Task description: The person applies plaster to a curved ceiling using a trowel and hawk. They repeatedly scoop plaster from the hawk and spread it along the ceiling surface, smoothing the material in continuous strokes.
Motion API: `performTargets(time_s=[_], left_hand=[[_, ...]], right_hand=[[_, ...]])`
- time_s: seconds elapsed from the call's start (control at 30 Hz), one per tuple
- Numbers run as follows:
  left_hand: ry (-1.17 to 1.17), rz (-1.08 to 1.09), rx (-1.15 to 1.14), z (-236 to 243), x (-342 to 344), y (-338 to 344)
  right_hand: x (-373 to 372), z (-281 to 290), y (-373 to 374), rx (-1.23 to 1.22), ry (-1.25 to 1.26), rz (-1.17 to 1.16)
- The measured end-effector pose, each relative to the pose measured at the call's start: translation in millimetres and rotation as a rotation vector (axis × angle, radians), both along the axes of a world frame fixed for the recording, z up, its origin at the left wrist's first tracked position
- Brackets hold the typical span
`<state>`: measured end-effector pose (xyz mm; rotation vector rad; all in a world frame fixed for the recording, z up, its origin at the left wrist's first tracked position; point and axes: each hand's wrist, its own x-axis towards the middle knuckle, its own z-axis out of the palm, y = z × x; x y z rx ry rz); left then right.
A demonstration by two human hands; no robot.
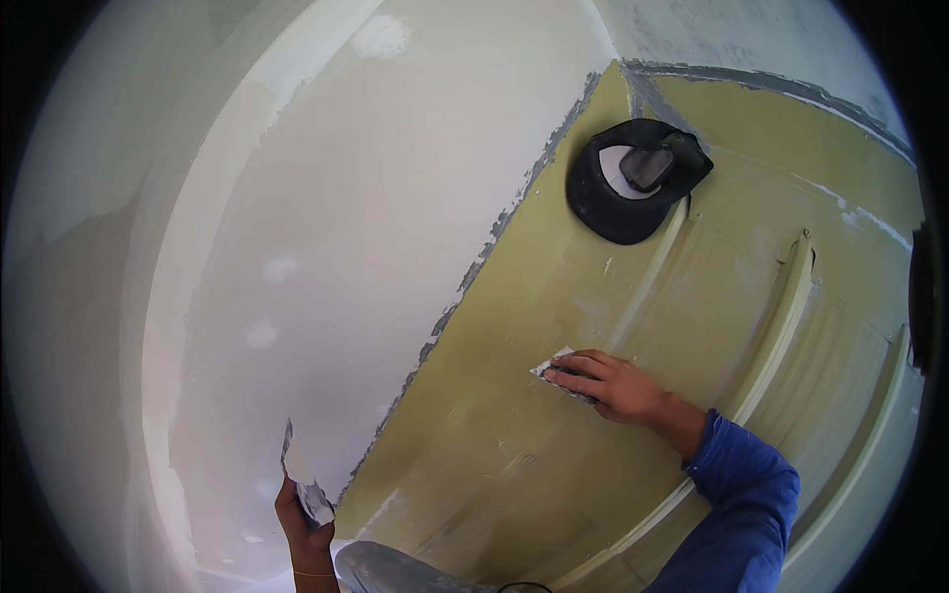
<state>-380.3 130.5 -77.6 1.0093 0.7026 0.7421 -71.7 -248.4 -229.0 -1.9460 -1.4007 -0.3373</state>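
Observation:
My left hand [302,519] is closed round a putty knife [299,463], low at the left in front of the pale grey wall [376,198]. White and grey filler coats its blade. Over the olive-yellow surface [474,415], my right hand [618,388] grips a small flat scraper [566,381] by its upper side. White filler smears the scraper's far corner. Its edge is at or very close to the olive surface; I cannot tell whether it touches. My fingers cover most of the scraper.
A dark cap [625,217] with a black device on it is at the upper right. Long raised ridges [781,326] run along the olive surface. A rough grey filler strip [473,267] marks its border with the wall. My grey-clad knee [395,571] shows at the bottom.

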Motion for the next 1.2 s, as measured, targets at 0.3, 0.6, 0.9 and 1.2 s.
performTargets(time_s=[0.3,0.6,0.9,1.2], left_hand=[[-0.33,-0.446,-0.074,-30,105,-46],[-0.269,-0.454,-0.1,-48,96,-40],[-0.2,-0.311,-0.036,-11,112,-58],[-0.41,-0.436,-0.091,48,144,-103]], right_hand=[[35,28,-48,0.298,0.511,-0.286],[78,41,-130,0.969,0.806,-0.598],[101,28,-193,1.439,0.538,-0.911],[88,24,-179,0.521,0.297,-1.111]])
